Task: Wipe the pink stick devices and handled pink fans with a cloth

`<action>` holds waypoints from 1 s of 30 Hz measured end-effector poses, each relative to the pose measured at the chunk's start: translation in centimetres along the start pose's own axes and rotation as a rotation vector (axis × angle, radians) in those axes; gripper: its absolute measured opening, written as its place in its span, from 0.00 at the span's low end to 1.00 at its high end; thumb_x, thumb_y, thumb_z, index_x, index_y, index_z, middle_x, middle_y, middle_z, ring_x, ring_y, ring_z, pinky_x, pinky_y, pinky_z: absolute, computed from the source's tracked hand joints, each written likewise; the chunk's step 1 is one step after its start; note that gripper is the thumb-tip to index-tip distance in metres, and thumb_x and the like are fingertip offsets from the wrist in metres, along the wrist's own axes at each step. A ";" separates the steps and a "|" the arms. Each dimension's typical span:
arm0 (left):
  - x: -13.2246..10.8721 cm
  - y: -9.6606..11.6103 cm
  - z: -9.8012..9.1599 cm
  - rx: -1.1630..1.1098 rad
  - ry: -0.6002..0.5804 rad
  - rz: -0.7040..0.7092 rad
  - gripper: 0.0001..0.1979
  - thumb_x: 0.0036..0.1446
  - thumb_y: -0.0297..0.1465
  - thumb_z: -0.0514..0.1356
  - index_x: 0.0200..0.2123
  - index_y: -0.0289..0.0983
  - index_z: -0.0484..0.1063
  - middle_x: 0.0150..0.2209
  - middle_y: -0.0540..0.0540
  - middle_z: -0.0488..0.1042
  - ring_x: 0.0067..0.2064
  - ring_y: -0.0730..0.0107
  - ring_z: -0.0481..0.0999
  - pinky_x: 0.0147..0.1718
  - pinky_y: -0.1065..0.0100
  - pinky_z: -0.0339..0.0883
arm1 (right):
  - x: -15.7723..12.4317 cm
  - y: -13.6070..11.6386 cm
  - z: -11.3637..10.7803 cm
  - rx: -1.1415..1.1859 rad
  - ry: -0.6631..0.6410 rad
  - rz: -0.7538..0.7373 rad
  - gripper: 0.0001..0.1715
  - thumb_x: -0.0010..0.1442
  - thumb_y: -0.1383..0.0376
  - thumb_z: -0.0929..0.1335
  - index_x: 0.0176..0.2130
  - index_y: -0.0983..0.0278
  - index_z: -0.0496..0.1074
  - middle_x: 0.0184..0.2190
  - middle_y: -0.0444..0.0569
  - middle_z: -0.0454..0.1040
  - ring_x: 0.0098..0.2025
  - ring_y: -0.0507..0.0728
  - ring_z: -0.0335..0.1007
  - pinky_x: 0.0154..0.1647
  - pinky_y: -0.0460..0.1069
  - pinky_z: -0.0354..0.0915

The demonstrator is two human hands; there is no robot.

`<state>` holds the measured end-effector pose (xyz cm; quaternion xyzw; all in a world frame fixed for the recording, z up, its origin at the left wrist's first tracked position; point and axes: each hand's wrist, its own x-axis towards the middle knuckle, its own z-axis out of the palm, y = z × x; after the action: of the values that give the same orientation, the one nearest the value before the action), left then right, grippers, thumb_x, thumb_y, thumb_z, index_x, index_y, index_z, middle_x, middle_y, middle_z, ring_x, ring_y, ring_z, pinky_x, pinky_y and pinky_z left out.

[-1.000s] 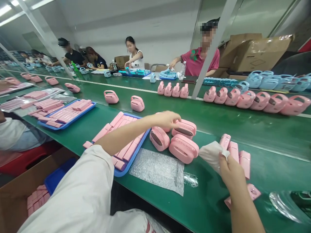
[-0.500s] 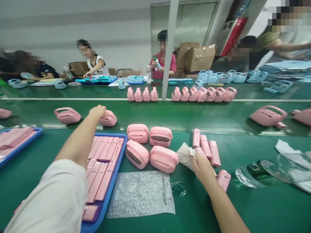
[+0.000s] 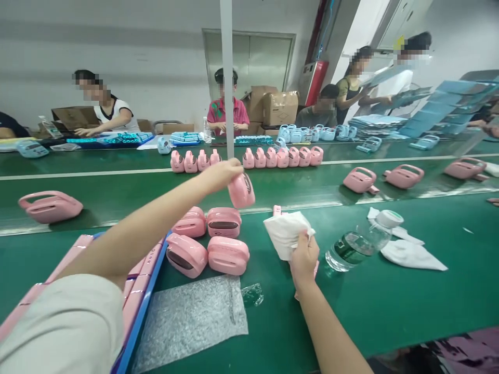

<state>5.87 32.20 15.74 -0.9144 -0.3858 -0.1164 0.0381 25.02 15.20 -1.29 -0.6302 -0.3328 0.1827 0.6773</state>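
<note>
My left hand point(image 3: 222, 174) is stretched out over the green belt and grips a pink handled device point(image 3: 241, 190), held in the air above the belt. My right hand point(image 3: 304, 257) is closed on a crumpled white cloth point(image 3: 286, 231), nearer to me on the green table point(image 3: 390, 311). Between my arms lie several more pink devices point(image 3: 208, 240) in a cluster. A blue tray point(image 3: 134, 319) of flat pink parts sits under my left forearm.
A bubble-wrap bag point(image 3: 191, 319) lies in front of me. A clear bottle point(image 3: 360, 240) lies on its side beside white cloths point(image 3: 413, 255). Pink devices ride the belt point(image 3: 50, 205) and line the far side point(image 3: 280, 157). Several people work across the line.
The view has swung right. My left hand took a pink device off the belt and lifted it toward the middle. My right hand kept hold of the cloth.
</note>
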 end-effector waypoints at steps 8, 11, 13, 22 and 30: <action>-0.4 7.4 6.0 0.014 -0.301 0.272 0.10 0.58 0.25 0.56 0.36 0.42 0.75 0.48 0.47 0.75 0.43 0.70 0.74 0.39 0.71 0.64 | 0.5 0.2 0.4 0.245 0.161 0.131 0.28 0.56 0.45 0.59 0.41 0.65 0.63 0.40 0.55 0.72 0.42 0.59 0.73 0.44 0.54 0.72; -1.8 8.0 6.2 -0.033 -0.356 0.161 0.13 0.58 0.27 0.55 0.42 0.46 0.75 0.47 0.50 0.77 0.43 0.73 0.74 0.39 0.73 0.64 | 0.1 -0.2 0.1 0.254 0.119 0.164 0.24 0.56 0.47 0.60 0.41 0.64 0.62 0.41 0.55 0.71 0.44 0.61 0.73 0.45 0.57 0.73; -2.4 7.8 6.0 -0.064 -0.375 0.084 0.17 0.58 0.27 0.55 0.47 0.48 0.73 0.48 0.51 0.77 0.44 0.72 0.74 0.40 0.73 0.64 | 0.0 -0.4 0.0 0.241 0.097 0.176 0.21 0.57 0.50 0.60 0.41 0.63 0.61 0.42 0.56 0.71 0.45 0.62 0.73 0.47 0.59 0.72; -11.0 3.6 0.6 0.020 -0.420 0.073 0.18 0.58 0.35 0.58 0.51 0.35 0.72 0.49 0.37 0.74 0.44 0.58 0.74 0.36 0.64 0.64 | -0.3 -0.7 0.4 0.190 0.025 0.185 0.23 0.59 0.55 0.56 0.46 0.64 0.64 0.44 0.57 0.72 0.47 0.63 0.74 0.47 0.60 0.73; -19.3 0.0 3.2 0.124 -0.382 -0.078 0.19 0.54 0.42 0.65 0.44 0.36 0.75 0.47 0.38 0.76 0.50 0.57 0.74 0.41 0.66 0.63 | -1.5 -0.2 0.7 0.170 -0.072 0.084 0.26 0.58 0.54 0.58 0.47 0.69 0.67 0.45 0.61 0.73 0.48 0.64 0.74 0.46 0.59 0.74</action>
<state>-6.59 19.23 7.94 -0.9002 -0.4274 0.0817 0.0159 23.45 14.72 -1.41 -0.5767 -0.3135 0.2612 0.7077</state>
